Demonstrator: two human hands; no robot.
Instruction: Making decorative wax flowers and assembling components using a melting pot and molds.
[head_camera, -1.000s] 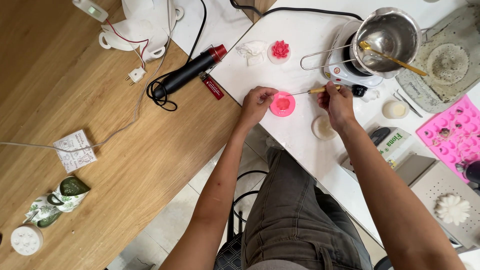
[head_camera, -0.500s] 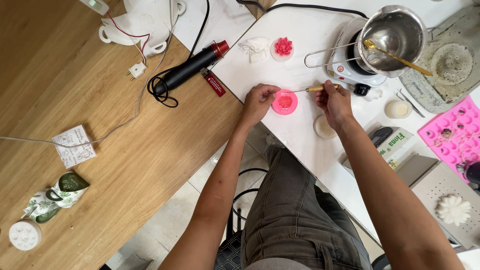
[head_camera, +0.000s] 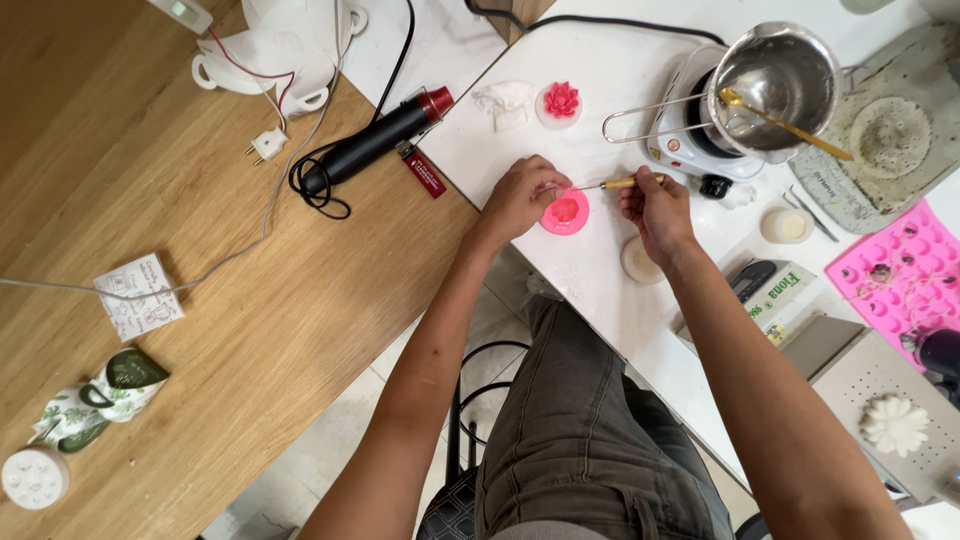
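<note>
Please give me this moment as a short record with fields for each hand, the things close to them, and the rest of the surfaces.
left hand: left hand steadies a small round pink mould on the white table
right hand: right hand holds a thin wooden-handled tool, its tip toward the left fingers above the mould
behind hands: steel pot with a gold spoon on a small white hotplate; red flower piece
right side: pink silicone tray; white flower
wooden table: black heat gun

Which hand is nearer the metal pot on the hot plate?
Right. The right hand sits just below-left of the metal pot, holding a wooden-handled tool; the left hand is farther left, at the pink mold.
</note>
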